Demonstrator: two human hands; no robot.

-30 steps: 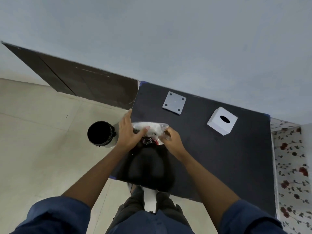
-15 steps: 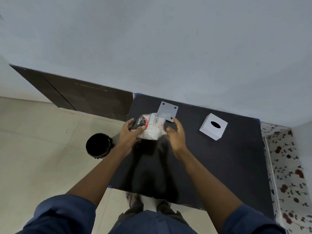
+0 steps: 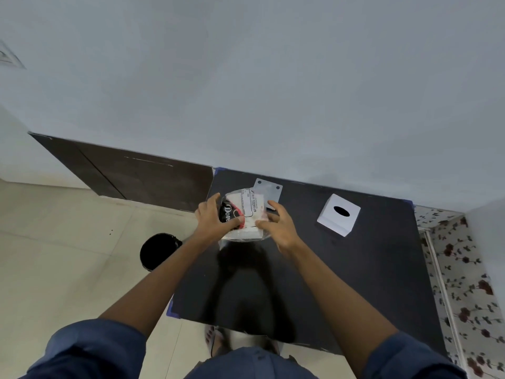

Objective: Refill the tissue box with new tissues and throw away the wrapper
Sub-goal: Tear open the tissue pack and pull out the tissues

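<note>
A pack of new tissues (image 3: pixel 246 214) in clear plastic wrapper with a black and red label is held above the black table (image 3: pixel 355 269). My left hand (image 3: pixel 214 218) grips its left side, thumb across the label. My right hand (image 3: pixel 277 225) holds its right side with fingers spread. The white cube tissue box (image 3: pixel 338 214), with an oval slot on top, stands on the table to the right, apart from both hands. Its flat grey base plate (image 3: pixel 269 191) lies just behind the pack, partly hidden by it.
A black round bin (image 3: pixel 157 250) stands on the tiled floor left of the table. A dark brown panel (image 3: pixel 131 173) runs along the wall behind it. A floral-patterned surface (image 3: pixel 464 283) borders the table's right edge. My feet show below the table's near edge.
Both hands have lifted the pack from near the table's front-left part and turned it so the label faces up. The view has tilted upward.
</note>
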